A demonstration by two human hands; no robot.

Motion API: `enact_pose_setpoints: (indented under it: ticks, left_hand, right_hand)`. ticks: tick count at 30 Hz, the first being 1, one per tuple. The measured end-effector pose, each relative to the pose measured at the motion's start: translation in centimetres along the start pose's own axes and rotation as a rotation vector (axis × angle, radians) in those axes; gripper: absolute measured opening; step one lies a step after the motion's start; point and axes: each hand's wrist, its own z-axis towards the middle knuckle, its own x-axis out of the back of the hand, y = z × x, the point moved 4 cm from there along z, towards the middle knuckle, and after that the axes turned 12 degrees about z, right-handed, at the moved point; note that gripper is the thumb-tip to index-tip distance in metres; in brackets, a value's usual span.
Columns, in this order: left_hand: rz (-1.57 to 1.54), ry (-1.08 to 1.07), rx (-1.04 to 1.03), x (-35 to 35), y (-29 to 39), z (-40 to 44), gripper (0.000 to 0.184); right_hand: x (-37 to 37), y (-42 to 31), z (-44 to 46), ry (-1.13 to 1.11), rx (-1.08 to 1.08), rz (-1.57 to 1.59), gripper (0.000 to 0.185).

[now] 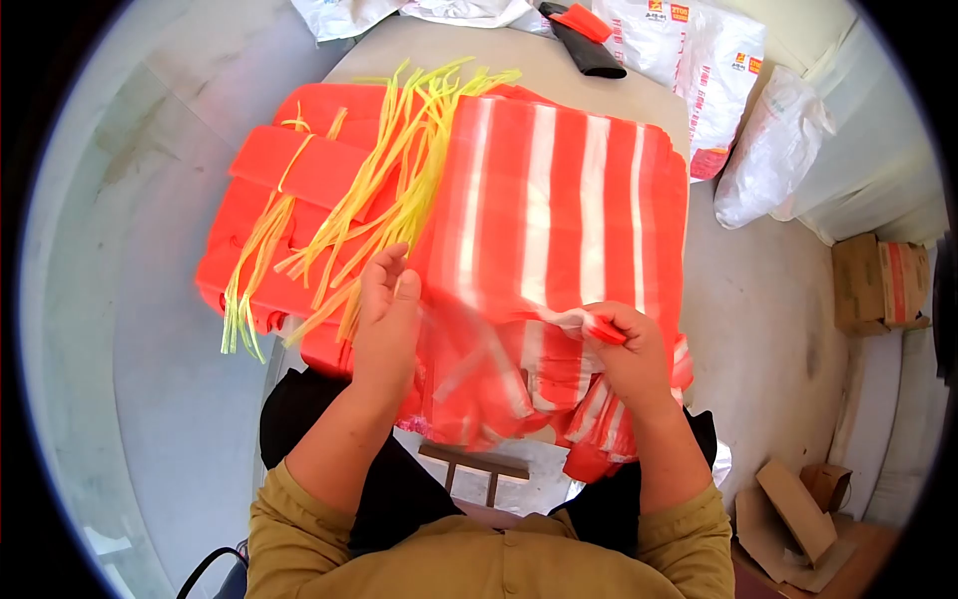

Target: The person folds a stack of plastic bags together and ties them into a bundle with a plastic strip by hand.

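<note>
A stack of red-and-white striped plastic bags lies in front of me. My right hand is closed on a gathered, twisted part of a striped plastic bag at the stack's near side. Loose, blurred film of a bag hangs between my hands. My left hand is raised at the left edge of the stack, thumb and fingers apart, with nothing visibly gripped. Just beyond it, a bunch of yellow plastic strips lies across the red bundles. More crumpled striped bags droop over the near edge.
Everything rests on a beige table. A black-and-red object lies at its far side, near white printed sacks. A clear plastic bag is at the right. Cardboard boxes and flattened cardboard are on the right.
</note>
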Motion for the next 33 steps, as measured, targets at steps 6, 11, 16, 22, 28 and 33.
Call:
enact_pose_setpoints:
  ticks: [6,11,16,22,28,33]
  left_hand:
    - [-0.361,-0.097,0.199,-0.9,-0.4,-0.3,0.043]
    - [-0.155,-0.134,0.211,-0.5,-0.2,-1.3,0.049]
    - [0.014,-0.227,0.026,0.6,0.2,-2.7,0.055]
    - [0.106,-0.451,-0.013,0.9,0.6,-4.4,0.062]
    - [0.253,-0.725,0.084,1.8,2.4,-4.8,0.061]
    - [-0.041,-0.653,0.349,3.6,-0.3,-4.1,0.045]
  right_hand:
    - [0.0,0.1,0.0,0.07,-0.028,0.099,0.018]
    - [-0.2,-0.4,0.0,0.039,0.023,0.105,0.015]
    - [-0.3,-0.2,-0.4,-0.08,0.049,-0.001,0.018]
    - [-1.1,-1.1,-1.1,-0.211,0.195,-0.283,0.027]
    - [-1.3,-1.7,-1.2,-0.272,0.25,-0.392,0.03]
    - [-2.0,-1.8,-1.5,-0.39,0.396,-0.648,0.024]
